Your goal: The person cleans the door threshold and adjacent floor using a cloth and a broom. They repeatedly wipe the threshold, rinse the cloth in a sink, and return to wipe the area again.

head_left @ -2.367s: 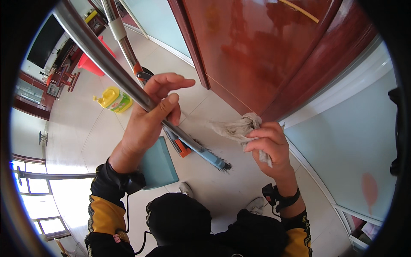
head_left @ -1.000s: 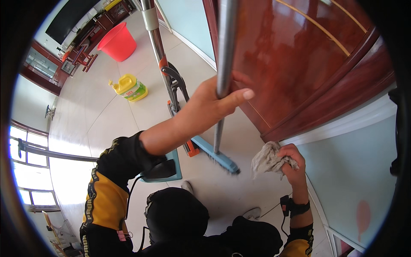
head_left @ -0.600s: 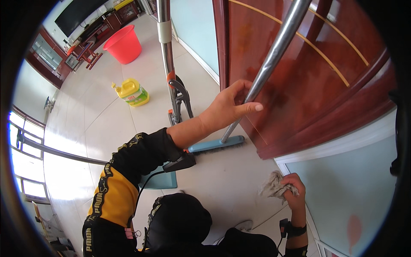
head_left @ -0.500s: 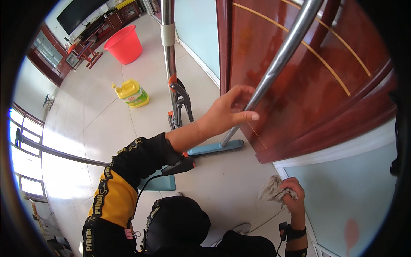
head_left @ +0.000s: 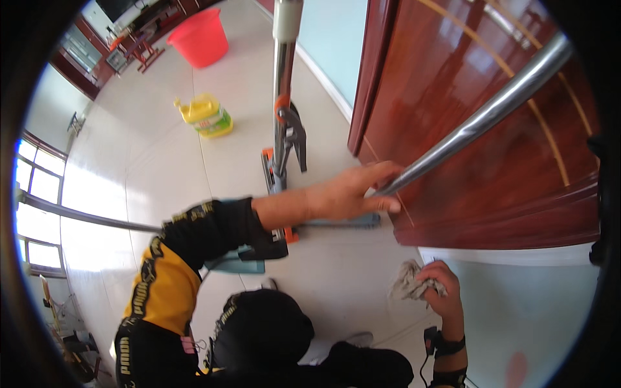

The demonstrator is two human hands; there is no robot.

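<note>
My left hand [head_left: 356,191] reaches across the middle, its thumb and fingers closed around the lower part of a metal broom handle [head_left: 479,119]. The pole slants up to the right in front of the red-brown wooden door [head_left: 446,149]. Below my wrist the blue broom head [head_left: 349,222] lies on the floor, partly hidden by my forearm. At the lower right my right hand [head_left: 445,288] grips a crumpled greyish cloth [head_left: 409,282]. A mop [head_left: 281,123] with a grey lever stands upright just beyond my left forearm.
A teal dustpan [head_left: 242,265] sits under my left sleeve, and a long pole [head_left: 90,215] runs out to the left. Farther off on the tiled floor [head_left: 155,161] stand a yellow jug [head_left: 206,116] and a red bucket [head_left: 200,39]. Pale blue wall [head_left: 517,304] borders the right.
My left hand has closed on the broom handle, which now leans farther right and lower. My right hand still holds the cloth in nearly the same spot. The view has shifted slightly.
</note>
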